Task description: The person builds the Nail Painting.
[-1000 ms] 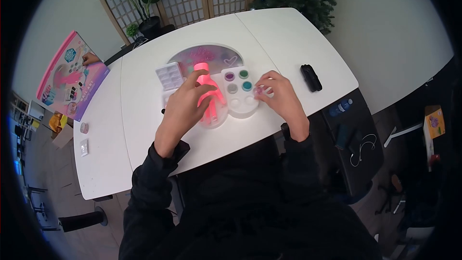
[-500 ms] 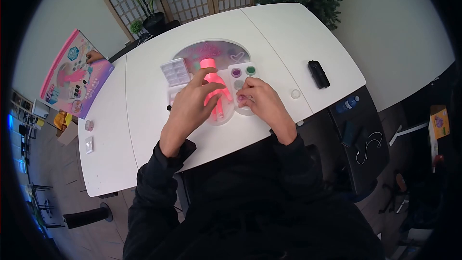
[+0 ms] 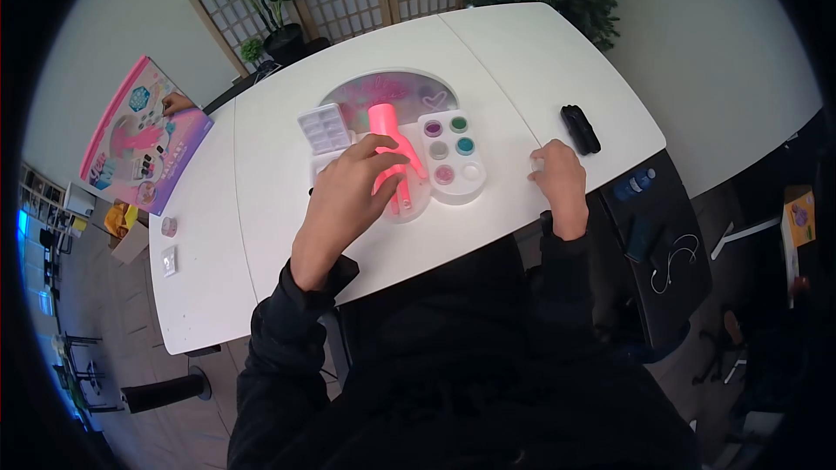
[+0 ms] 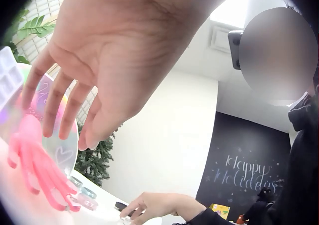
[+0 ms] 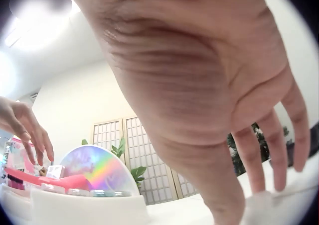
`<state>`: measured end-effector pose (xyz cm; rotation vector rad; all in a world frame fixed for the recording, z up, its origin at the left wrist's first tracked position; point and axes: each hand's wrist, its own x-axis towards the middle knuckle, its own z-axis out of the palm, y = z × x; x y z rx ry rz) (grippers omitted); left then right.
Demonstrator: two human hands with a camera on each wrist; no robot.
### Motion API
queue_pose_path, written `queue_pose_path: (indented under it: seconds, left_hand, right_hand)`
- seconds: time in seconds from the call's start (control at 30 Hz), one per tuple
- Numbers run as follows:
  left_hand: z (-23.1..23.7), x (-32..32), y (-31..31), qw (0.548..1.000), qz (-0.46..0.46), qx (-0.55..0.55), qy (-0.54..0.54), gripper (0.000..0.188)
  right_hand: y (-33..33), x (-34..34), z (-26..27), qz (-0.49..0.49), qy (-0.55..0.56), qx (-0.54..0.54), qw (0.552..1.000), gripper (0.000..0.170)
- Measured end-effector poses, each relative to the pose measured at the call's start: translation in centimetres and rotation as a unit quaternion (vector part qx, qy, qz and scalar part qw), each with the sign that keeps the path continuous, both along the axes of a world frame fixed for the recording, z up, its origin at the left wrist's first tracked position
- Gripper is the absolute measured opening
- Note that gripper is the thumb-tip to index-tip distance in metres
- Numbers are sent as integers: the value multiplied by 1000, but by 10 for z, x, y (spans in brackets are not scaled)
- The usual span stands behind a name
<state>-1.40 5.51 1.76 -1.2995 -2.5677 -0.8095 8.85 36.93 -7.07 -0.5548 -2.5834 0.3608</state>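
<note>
My right hand point(image 3: 562, 190) is low over the table, right of a white tray point(image 3: 457, 200), its thumb and fingers around a small clear round pot point(image 3: 535, 164). The right wrist view shows that pot blurred between thumb and fingers. In the tray's round wells sit purple point(image 3: 433, 129), green point(image 3: 459, 124), silver point(image 3: 439, 150), teal point(image 3: 465, 145) and pink glitter pots point(image 3: 444, 175); the lower right well is bare. My left hand point(image 3: 348, 196) hovers, fingers loosely bent and holding nothing, over a pink model hand point(image 3: 383, 117) on the stand, partly covering it.
An iridescent curved panel point(image 3: 405, 91) stands behind the tray, beside a white compartment case point(image 3: 326, 128). A black pouch point(image 3: 580, 129) lies at the right. Leftward are a product box point(image 3: 144, 139), a small round pot point(image 3: 169, 226) and a small packet point(image 3: 169, 260).
My right hand brought the pink glitter pot to the tray's lower left well, let go, and moved right to the clear pot. My left hand stayed over the model hand.
</note>
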Motion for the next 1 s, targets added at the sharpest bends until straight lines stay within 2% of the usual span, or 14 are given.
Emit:
queue_pose_path:
  seconds: [0.03, 0.17, 0.23, 0.27, 0.33, 0.37, 0.43, 0.5, 0.6, 0.7, 0.87, 1.0]
  left_hand:
    - [0, 0, 1, 1000, 0, 2, 1, 16]
    - [-1, -1, 2, 1000, 1, -7, -5, 18]
    - [0, -2, 2, 1000, -1, -22, -10, 21]
    - [0, -2, 3, 1000, 1, -12, 4, 20]
    - [-2, -1, 2, 1000, 4, -5, 17, 20]
    - [-3, -1, 3, 1000, 4, 4, 26, 19]
    - [-5, -3, 3, 999, 6, 15, 37, 18]
    - [-6, -4, 4, 1000, -10, 5, 24, 17]
    - [-9, -4, 4, 1000, -13, 10, 24, 17]
    - [-8, -4, 4, 1000, -14, 8, 19, 17]
    - [-9, -7, 3, 1000, -14, 11, 14, 17]
    - [-9, -6, 3, 1000, -14, 19, 11, 17]
  right_hand:
    - [3, 0, 0, -21, -35, -18, 999, 18]
    - [2, -5, 1, -13, -39, -75, 996, 26]
    - [-4, -10, 7, 98, 25, -131, 986, 31]
    - [-13, -11, 17, 97, 25, -132, 986, 31]
    - [-30, -13, 36, 213, 40, -193, 957, 32]
    - [-36, -15, 37, 213, 40, -194, 957, 32]
    - [-46, -19, 38, 311, 67, -212, 924, 31]
    - [-54, -22, 35, 300, 51, -198, 932, 33]
    - [-58, -24, 30, 276, 22, -187, 943, 27]
    - [-58, -25, 29, 254, 3, -175, 951, 31]
    - [-59, -26, 31, 244, 0, -87, 966, 29]
    - [-53, -22, 39, 238, 0, -118, 964, 30]
